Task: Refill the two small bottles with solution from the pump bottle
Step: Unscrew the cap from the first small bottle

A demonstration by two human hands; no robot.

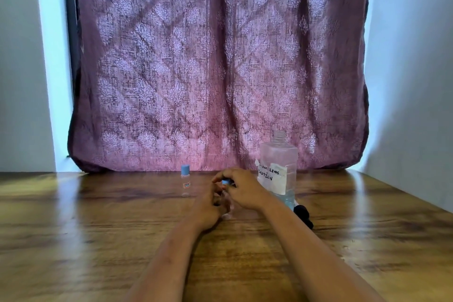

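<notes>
– At the centre of the brown wooden table (98, 240), what do the hands hold?
– One small clear bottle with a blue cap (226, 181), upright. The left hand (210, 206) wraps its body; the right hand (242, 191) pinches the cap from above.
– And the other containers?
– A second small clear blue-capped bottle (185, 182) stands upright to the left, apart from the hands. Just right of them stands the large clear square bottle with a handwritten label (278, 171), neck uncapped, blue liquid low inside. A black pump head (303, 214) lies on the table beside its base, behind the right forearm. A purple patterned curtain (220, 68) hangs behind.
</notes>
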